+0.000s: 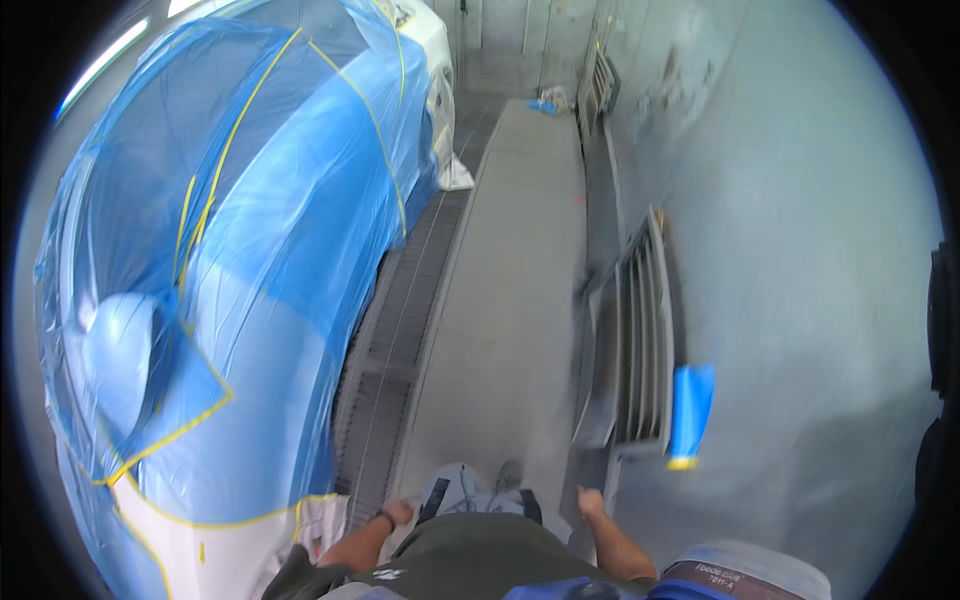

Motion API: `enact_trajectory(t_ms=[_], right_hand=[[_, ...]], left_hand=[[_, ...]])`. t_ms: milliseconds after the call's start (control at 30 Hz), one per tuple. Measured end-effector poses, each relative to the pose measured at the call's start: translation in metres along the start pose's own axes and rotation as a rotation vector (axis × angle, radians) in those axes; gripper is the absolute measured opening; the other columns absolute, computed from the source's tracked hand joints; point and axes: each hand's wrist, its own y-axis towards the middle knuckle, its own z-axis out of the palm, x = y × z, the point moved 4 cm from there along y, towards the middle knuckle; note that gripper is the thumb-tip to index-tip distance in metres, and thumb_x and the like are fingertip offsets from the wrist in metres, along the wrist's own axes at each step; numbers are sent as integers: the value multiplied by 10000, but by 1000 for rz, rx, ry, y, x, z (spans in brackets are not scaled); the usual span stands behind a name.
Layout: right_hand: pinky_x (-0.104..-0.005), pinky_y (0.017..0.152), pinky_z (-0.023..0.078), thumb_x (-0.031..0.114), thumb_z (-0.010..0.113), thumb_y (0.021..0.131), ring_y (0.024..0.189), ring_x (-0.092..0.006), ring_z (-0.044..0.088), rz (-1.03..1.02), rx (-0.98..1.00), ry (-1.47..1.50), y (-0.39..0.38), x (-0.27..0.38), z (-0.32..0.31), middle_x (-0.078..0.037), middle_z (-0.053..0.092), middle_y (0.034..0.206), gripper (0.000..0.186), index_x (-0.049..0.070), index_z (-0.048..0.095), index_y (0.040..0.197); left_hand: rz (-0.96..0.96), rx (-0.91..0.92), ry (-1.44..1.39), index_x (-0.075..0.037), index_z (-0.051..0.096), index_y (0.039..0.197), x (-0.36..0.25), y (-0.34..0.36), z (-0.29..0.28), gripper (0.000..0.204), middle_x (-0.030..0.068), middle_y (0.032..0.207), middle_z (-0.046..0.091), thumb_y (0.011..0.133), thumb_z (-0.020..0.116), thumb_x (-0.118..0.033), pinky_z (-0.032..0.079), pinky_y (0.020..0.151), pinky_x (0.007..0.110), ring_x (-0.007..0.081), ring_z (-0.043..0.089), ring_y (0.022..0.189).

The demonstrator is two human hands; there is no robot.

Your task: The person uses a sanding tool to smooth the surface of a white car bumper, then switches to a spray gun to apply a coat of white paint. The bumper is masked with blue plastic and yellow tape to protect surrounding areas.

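My left hand (398,513) hangs low by my left side, close to the lower end of the masked car, with a dark band at its wrist. My right hand (590,500) hangs at my other side, nearest to the wall vent. Both hands are small and blurred, so their fingers do not show clearly. I see nothing plainly held in either. Along the left stands a car (290,330) wrapped in blue plastic film, its edges fixed with yellow tape (190,432). A bare white body panel (225,555) shows below the film.
A grey walkway (500,290) runs ahead beside a dark floor grating (385,385). On the right, a louvred vent (645,340) stands at the grey wall (800,270), with blue film (690,415) beside it. Crumpled scraps (548,102) lie far ahead. A round cartridge-like thing (745,575) fills the lower right.
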Motion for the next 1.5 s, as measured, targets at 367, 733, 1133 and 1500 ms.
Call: enact_trajectory(t_ms=[367, 733, 1133, 1500], right_hand=[[-484, 780, 528, 424, 597, 1028, 793, -390, 706, -469, -232, -11, 358, 480, -168, -266, 717, 827, 520, -59, 722, 883], [-444, 762, 582, 166, 772, 788, 884, -347, 748, -385, 529, -984, 543, 451, -176, -186, 772, 939, 173, 69, 800, 928], [-458, 720, 522, 347, 593, 973, 715, -341, 686, -365, -160, -122, 1057, 1019, -421, -224, 704, 756, 426, -43, 715, 855], [-511, 821, 549, 367, 575, 1005, 884, -458, 722, -94, 84, -240, 1358, 1314, -527, -327, 707, 876, 497, -92, 724, 887]], left_hand=[[-91, 136, -147, -112, 815, 1056, -59, 296, -238, 349, 187, 1069, 772, 911, 607, -352, 563, 913, 516, 383, 723, 1077], [110, -867, -304, -48, 792, 878, -114, 665, -1004, 373, 198, 888, 759, 990, 571, -328, 558, 799, 497, 387, 728, 886], [-17, -97, -182, -34, 783, 1049, -166, 830, -1024, 353, 239, 1088, 751, 945, 623, -330, 567, 838, 558, 418, 727, 999], [-154, 64, -151, -30, 751, 1081, -164, 1173, -1319, 405, 225, 1151, 731, 996, 539, -364, 533, 929, 547, 423, 698, 1071]])
